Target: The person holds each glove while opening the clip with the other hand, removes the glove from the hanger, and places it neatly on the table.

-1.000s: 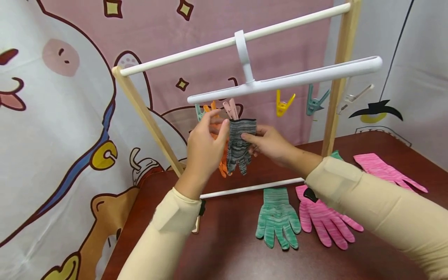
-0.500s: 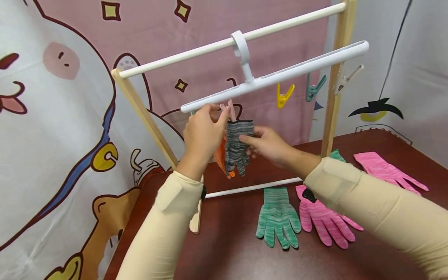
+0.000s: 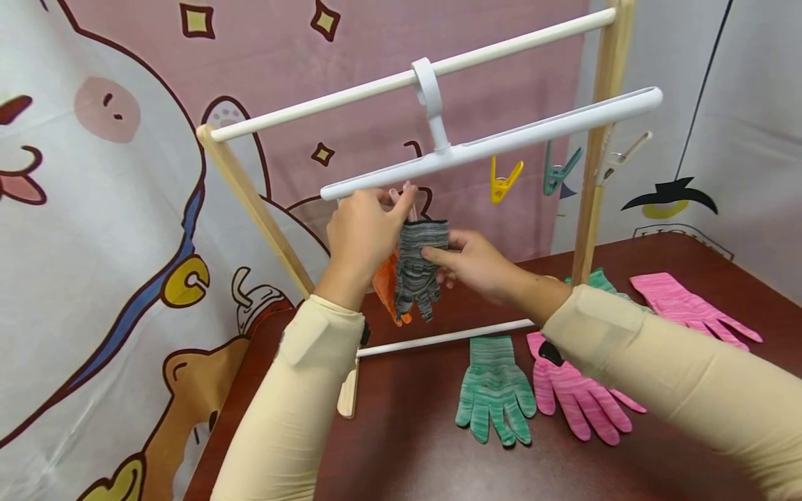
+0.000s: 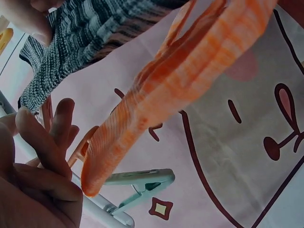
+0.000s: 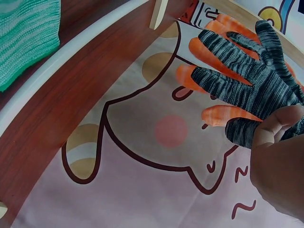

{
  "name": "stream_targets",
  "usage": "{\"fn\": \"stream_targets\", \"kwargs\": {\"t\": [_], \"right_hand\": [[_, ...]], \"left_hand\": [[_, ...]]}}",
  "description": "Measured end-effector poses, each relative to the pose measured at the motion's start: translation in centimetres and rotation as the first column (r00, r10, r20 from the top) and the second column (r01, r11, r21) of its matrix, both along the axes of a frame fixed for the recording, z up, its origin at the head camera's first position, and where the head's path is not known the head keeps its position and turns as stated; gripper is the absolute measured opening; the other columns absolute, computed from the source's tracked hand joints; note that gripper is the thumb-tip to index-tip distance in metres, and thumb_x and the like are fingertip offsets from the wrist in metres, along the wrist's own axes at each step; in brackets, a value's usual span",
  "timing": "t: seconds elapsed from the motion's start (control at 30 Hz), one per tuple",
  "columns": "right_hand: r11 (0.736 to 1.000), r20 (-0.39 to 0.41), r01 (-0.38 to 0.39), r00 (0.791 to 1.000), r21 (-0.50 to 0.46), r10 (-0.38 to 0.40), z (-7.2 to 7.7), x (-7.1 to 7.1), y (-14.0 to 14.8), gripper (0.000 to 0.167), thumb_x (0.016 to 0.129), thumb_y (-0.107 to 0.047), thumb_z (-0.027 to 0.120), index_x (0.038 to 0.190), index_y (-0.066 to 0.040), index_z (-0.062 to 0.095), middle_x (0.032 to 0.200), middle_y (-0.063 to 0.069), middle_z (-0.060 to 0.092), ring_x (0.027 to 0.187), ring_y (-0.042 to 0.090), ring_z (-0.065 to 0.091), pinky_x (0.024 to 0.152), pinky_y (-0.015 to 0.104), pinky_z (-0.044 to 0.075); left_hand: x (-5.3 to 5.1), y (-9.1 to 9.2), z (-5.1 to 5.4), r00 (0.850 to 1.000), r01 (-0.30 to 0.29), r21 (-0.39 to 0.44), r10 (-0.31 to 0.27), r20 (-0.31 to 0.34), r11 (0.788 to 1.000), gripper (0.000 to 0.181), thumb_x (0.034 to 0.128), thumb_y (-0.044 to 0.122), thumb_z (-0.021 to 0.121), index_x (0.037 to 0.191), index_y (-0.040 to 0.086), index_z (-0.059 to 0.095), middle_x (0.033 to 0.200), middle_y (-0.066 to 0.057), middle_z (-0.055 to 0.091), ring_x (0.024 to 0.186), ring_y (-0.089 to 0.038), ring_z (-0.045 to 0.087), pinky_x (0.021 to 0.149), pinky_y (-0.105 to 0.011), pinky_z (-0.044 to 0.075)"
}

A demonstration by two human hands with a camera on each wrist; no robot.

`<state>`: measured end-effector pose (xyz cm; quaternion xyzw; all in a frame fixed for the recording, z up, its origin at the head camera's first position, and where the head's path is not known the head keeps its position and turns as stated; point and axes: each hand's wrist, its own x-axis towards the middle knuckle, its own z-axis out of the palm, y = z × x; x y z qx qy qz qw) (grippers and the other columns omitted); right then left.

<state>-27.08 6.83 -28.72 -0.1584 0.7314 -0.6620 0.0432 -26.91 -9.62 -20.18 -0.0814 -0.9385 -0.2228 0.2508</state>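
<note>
My right hand point(image 3: 476, 263) pinches a grey-and-black striped knit glove point(image 3: 418, 271) near its cuff, thumb in front. At the top of that cuff, my left hand point(image 3: 365, 229) pinches a pink clothespin point(image 3: 407, 197) hanging under the white hanger point(image 3: 501, 139). The pin's tip is hidden, so I cannot tell whether it bites the cuff. Behind the grey glove hangs an orange glove point(image 4: 142, 109), its cuff at an orange clothespin point(image 4: 84, 145) in the left wrist view. A pale green clothespin point(image 4: 140, 183) is beside it.
Yellow point(image 3: 503, 184), teal point(image 3: 560, 170) and white clothespins point(image 3: 617, 158) hang from the hanger's right half. The hanger hooks over a rack's white rod point(image 3: 351, 92). Green point(image 3: 495, 393) and pink gloves point(image 3: 579, 396) lie on the dark red table point(image 3: 401, 445).
My left hand has moved up and closed its fingertips on the pink clothespin. The hanger has tilted and swung slightly. My right hand keeps hold of the grey glove, slightly lower and further left.
</note>
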Motion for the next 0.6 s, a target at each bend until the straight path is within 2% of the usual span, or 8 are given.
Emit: {"fn": "stream_targets", "kwargs": {"t": [0.23,0.6], "right_hand": [[1.000,-0.002,-0.006,1.000,0.022,0.006,-0.08,0.13,0.15,0.028,0.102,-0.019,0.058,0.121,0.002,0.061,0.075,-0.002,0.064,0.065,0.012,0.059,0.062,0.027,0.049],[0.999,-0.002,-0.004,1.000,0.048,0.004,-0.08,0.06,0.09,0.030,0.101,-0.024,0.060,0.120,0.000,0.061,0.077,-0.001,0.064,0.067,0.013,0.060,0.064,0.029,0.051]], "left_hand": [[0.09,-0.12,0.04,1.000,0.019,0.024,-0.019,-0.020,1.000,0.053,0.0961,0.064,0.049,0.064,0.024,0.062,0.053,0.005,0.049,0.056,-0.020,0.055,0.050,-0.036,0.037],[0.06,-0.70,0.06,0.996,0.040,0.048,-0.036,-0.082,0.998,0.051,0.0951,0.061,0.054,0.065,0.022,0.068,0.055,0.004,0.060,0.056,-0.019,0.057,0.050,-0.035,0.038]]}}
